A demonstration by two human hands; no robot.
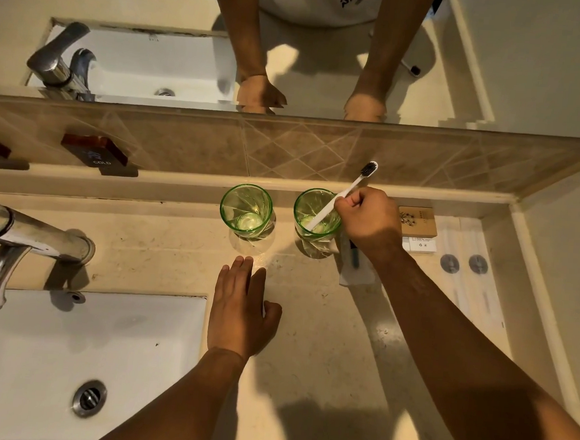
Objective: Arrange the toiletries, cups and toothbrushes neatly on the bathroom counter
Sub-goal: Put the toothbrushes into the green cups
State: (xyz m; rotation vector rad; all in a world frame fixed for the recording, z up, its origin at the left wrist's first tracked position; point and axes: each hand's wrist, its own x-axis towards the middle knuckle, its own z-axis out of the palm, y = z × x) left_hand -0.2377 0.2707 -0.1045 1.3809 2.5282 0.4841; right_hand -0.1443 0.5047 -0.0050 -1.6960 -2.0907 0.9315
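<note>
Two green glass cups stand side by side on the beige counter (308,324) near the back ledge: the left cup (246,211) holds nothing, and the right cup (316,214) has a white toothbrush (351,188) leaning in it, dark bristles up. My right hand (369,218) is closed around the toothbrush handle just right of that cup. My left hand (239,305) lies flat on the counter, fingers together, in front of the left cup. Under my right wrist lies a clear packet (355,269) with a dark item inside.
A white sink (49,347) with a chrome tap (23,235) fills the left. Right of the cups sit a brown box (419,222), a small white box (422,245) and two long white sachets (473,274). A mirror (326,67) runs above the tiled backsplash.
</note>
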